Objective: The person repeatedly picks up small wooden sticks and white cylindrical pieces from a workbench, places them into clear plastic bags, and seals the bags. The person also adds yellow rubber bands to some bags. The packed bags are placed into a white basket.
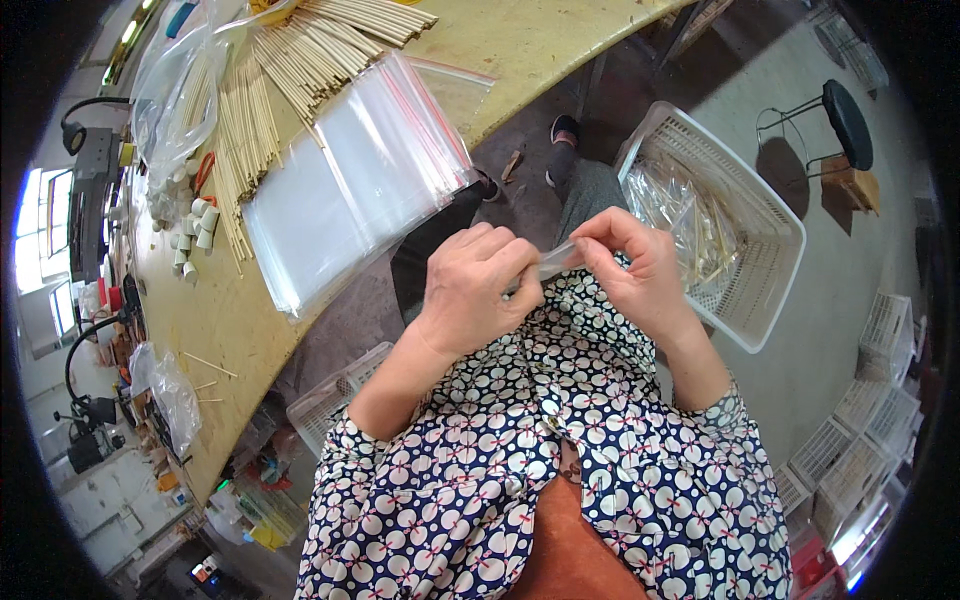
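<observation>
Between desk edge (left) and white crate (right), left fingers and right fingers pinch a clear plastic piece, long axis slanting up rightward.

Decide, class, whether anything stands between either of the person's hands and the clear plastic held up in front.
Nothing visible does: the left hand and right hand both grip the clear plastic, which spans the gap between them. The white basket lies off to the right.
</observation>
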